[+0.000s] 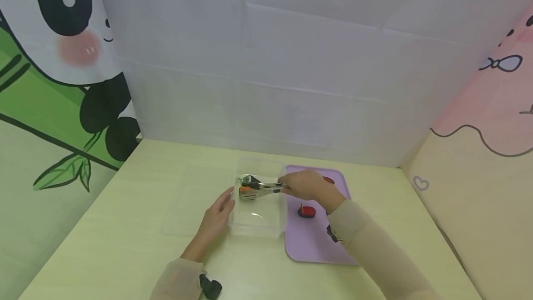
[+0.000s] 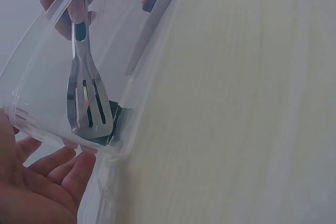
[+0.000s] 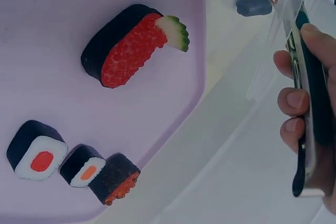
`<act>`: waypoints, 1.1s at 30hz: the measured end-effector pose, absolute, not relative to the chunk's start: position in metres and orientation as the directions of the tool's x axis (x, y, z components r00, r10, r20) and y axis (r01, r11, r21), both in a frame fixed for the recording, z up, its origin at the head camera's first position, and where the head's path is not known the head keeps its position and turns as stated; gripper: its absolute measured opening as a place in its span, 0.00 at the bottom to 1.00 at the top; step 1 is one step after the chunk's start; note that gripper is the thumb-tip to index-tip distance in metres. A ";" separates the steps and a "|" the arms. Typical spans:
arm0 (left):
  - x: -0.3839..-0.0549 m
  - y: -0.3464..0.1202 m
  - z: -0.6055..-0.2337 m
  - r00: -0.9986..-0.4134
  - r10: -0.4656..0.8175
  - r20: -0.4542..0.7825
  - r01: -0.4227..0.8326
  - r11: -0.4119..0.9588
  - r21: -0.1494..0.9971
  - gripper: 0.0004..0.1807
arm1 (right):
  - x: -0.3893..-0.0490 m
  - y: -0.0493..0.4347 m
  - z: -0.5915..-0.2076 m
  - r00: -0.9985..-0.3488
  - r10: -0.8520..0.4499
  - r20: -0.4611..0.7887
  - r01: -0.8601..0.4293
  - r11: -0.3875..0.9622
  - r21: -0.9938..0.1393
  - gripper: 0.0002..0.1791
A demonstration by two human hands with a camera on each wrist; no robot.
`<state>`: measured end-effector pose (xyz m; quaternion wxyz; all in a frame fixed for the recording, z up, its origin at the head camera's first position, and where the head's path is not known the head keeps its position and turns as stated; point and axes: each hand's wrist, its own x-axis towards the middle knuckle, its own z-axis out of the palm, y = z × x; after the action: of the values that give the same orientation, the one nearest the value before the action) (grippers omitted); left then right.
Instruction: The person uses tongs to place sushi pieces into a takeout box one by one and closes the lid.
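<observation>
My right hand point(image 1: 306, 184) grips metal tongs point(image 1: 266, 188) by the handle. Their slotted heads are down inside a clear plastic box point(image 1: 260, 223), by its left wall. A dark piece of toy sushi point(image 2: 116, 121) is at the tong tips; whether they pinch it I cannot tell. Green and orange bits also show around the tips in the head view. My left hand point(image 1: 216, 216) rests its fingers against the box's left side, fairly straight. On the purple tray point(image 1: 308, 246) right of the box sits a red-topped sushi piece point(image 3: 131, 51) with a green-edged slice.
A clear lid point(image 1: 195, 203) lies flat left of the box. The tray also carries a white roll with a red centre point(image 3: 39, 158), a smaller orange-centred roll point(image 3: 84, 166) and an orange-roe piece point(image 3: 116, 179). A pale wall stands behind the table point(image 1: 116, 244).
</observation>
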<state>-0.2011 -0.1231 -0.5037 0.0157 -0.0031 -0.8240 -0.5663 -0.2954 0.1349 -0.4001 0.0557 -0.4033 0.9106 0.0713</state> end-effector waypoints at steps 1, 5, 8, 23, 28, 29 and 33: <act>-0.201 -0.123 -0.504 -0.999 -0.015 0.031 0.024 0.356 0.934 0.26 | -0.295 0.134 -0.400 -0.671 -0.724 -0.162 -0.740 0.667 0.086 0.05; -0.202 -0.123 -0.504 -0.999 -0.024 0.029 0.018 0.356 0.934 0.26 | -0.296 0.130 -0.401 -0.674 -0.718 -0.173 -0.738 0.665 0.114 0.06; -0.202 -0.123 -0.505 -0.999 -0.024 0.029 0.018 0.354 0.935 0.26 | -0.296 0.130 -0.399 -0.675 -0.715 -0.181 -0.737 0.667 0.112 0.06; -0.201 -0.124 -0.504 -0.999 -0.040 -0.025 -0.039 0.384 0.922 0.26 | -0.267 0.211 -0.368 -0.717 -0.694 -0.063 -0.686 0.719 -0.111 0.09; -0.201 -0.123 -0.505 -0.999 -0.032 -0.021 -0.032 0.383 0.923 0.26 | -0.254 0.252 -0.373 -0.780 -0.622 -0.065 -0.604 0.777 -0.179 0.20; -0.201 -0.122 -0.505 -0.999 -0.033 -0.024 -0.035 0.384 0.922 0.26 | -0.253 0.260 -0.375 -0.790 -0.610 -0.065 -0.591 0.785 -0.185 0.21; -0.203 -0.121 -0.505 -0.999 -0.034 -0.037 -0.048 0.384 0.922 0.27 | -0.246 0.288 -0.380 -0.818 -0.571 -0.070 -0.549 0.811 -0.200 0.23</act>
<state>-0.2026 -0.1210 -0.5052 -0.0063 0.0244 -0.8319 -0.5544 -0.2459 0.2879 -0.3798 0.0635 -0.2950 0.9495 -0.0858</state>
